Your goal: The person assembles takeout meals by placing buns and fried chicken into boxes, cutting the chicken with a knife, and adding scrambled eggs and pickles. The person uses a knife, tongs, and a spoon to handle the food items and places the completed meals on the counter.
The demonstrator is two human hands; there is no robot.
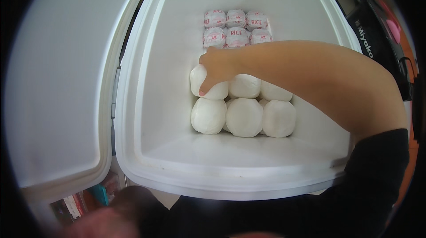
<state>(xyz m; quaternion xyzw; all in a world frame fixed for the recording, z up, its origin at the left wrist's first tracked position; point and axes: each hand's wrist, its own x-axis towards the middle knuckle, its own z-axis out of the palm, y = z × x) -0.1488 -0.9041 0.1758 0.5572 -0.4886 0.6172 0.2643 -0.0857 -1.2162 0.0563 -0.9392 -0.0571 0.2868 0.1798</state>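
Right hand (pixel 216 70) cupped over a white wrapped rice ball (pixel 208 83) at the upper left of the stack along the cooler's (pixel 213 167) back wall; best lifted straight, sparing neighbouring balls (pixel 244 116).

Inside the white cooler box (pixel 159 105) there are two kinds of packages stacked against the far wall. At the back, six small round wrapped packs (pixel 236 28) sit in two rows of three, white paper with red print. In front of them are plain white rounded bundles (pixel 243 117), no print showing, also in two rows. The right hand (pixel 217 70) rests on the upper-left white bundle (pixel 207 86).
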